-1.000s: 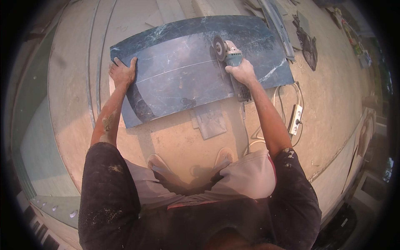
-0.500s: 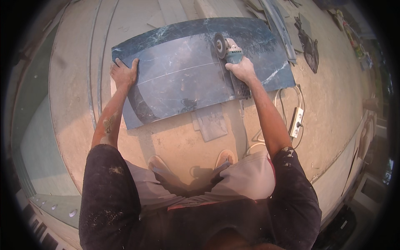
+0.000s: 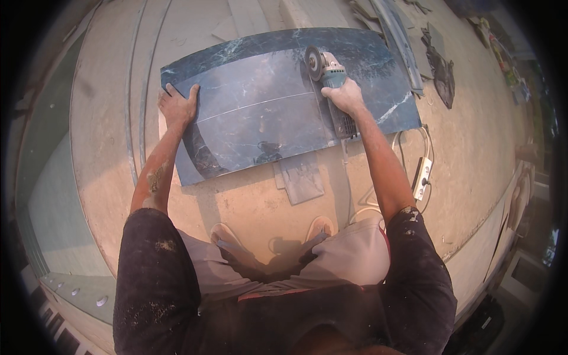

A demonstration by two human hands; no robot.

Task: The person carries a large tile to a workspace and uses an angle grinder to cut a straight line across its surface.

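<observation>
A dark blue-green marble-look slab [image 3: 248,130] with white veins and a thin straight line across it lies in front of me. My left hand [image 3: 177,103] rests on its left edge, thumb and fingers spread. My right hand [image 3: 344,96] is wrapped round the body of an angle grinder [image 3: 332,71] over the right half of the slab. The grinder's disc [image 3: 313,63] faces left, close to the surface; whether it touches cannot be told. A grey flat piece [image 3: 299,180] shows under the near edge.
A white power strip [image 3: 422,177] with cables lies at the right, by the slab. Long metal strips [image 3: 399,44] and a crumpled dark bag [image 3: 444,83] are at the back right. Two long strips [image 3: 142,106] lie at the left. My sandalled feet [image 3: 225,236] are below.
The grinder in my right hand has edged toward the slab's far edge. The slab sits slightly lower in the picture. My left hand stays on its edge.
</observation>
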